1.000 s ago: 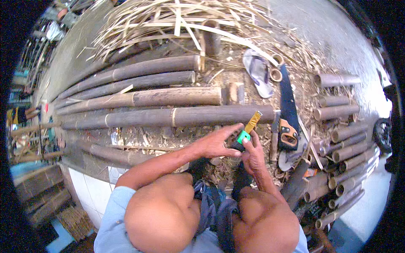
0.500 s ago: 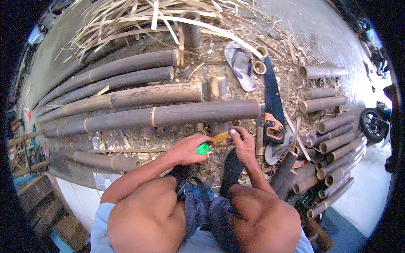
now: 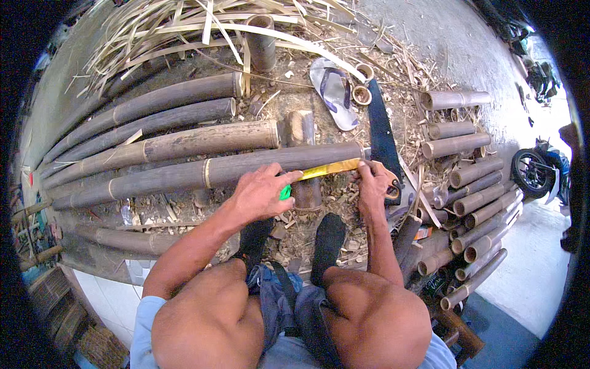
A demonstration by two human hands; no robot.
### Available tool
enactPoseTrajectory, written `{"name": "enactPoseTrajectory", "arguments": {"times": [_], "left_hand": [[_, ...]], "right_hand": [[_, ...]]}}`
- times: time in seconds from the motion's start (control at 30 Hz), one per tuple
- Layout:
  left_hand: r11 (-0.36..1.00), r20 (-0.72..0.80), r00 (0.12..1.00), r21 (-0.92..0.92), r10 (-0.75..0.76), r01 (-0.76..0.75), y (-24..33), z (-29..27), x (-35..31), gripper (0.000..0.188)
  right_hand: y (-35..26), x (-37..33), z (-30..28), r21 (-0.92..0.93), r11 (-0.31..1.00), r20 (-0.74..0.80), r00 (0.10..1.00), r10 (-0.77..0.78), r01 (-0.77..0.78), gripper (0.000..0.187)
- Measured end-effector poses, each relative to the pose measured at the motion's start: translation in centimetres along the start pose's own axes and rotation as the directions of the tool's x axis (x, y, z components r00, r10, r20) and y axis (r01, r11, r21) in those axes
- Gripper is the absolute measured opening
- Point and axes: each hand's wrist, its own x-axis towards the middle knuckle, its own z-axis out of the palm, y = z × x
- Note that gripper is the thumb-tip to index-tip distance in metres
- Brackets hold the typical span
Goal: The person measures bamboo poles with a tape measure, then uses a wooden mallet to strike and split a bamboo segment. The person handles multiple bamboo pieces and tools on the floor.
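My left hand point(image 3: 261, 192) is closed round a green tape measure point(image 3: 285, 192), most of its case hidden in the palm. Its yellow blade point(image 3: 330, 169) runs out to the right along the near side of a long dark bamboo pole point(image 3: 283, 158). At the pole's cut right end, my right hand point(image 3: 371, 179) pinches the tip of the blade. Beneath the pole lies a short wooden block point(image 3: 301, 129), crosswise. Just behind my right hand is a handsaw point(image 3: 382, 126) with a dark blade and an orange-brown handle, partly covered by the fingers.
More bamboo poles point(image 3: 209, 136) lie beyond on the left. Cut bamboo pieces point(image 3: 456, 146) are stacked at right. A flip-flop point(image 3: 334, 92) rests among shavings, with a heap of split strips point(image 3: 153, 37) at the back. A motorcycle wheel point(image 3: 532, 174) stands far right.
Both hands have moved forward to the pole. They are farther apart, with more yellow blade drawn out; my right hand has shifted right to the pole's end.
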Motion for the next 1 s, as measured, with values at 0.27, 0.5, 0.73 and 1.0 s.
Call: {"name": "enactPoseTrajectory", "arguments": {"times": [0.27, 0.5, 0.73, 1.0], "left_hand": [[0.998, -0.054, 0.998, 0.058, -0.012, 0.015, -1.1, -1.0, -0.5, 0.061], [0.996, 0.003, 0.998, 0.066, -0.066, 0.065, -2.3, -1.7, -0.9, 0.058], [0.961, -0.020, 0.991, 0.240, -0.135, 0.136, -3.3, -2.0, -2.5, 0.058], [0.951, -0.048, 0.993, 0.287, -0.108, 0.117, -3.1, -1.4, -2.3, 0.058]], "right_hand": [[2.9, 2.6, -1.5, -0.224, 0.969, -0.011, 0.994, -0.109, 0.104, 0.030], [3.5, 2.6, -1.8, -0.480, 0.835, 0.019, 0.955, -0.297, 0.269, 0.031], [2.3, 2.1, -1.5, -0.454, 0.842, 0.027, 0.949, -0.315, 0.292, 0.030], [4.4, -2.1, -3.3, -0.786, 0.532, 0.135, 0.927, -0.351, 0.316, 0.043]]}}
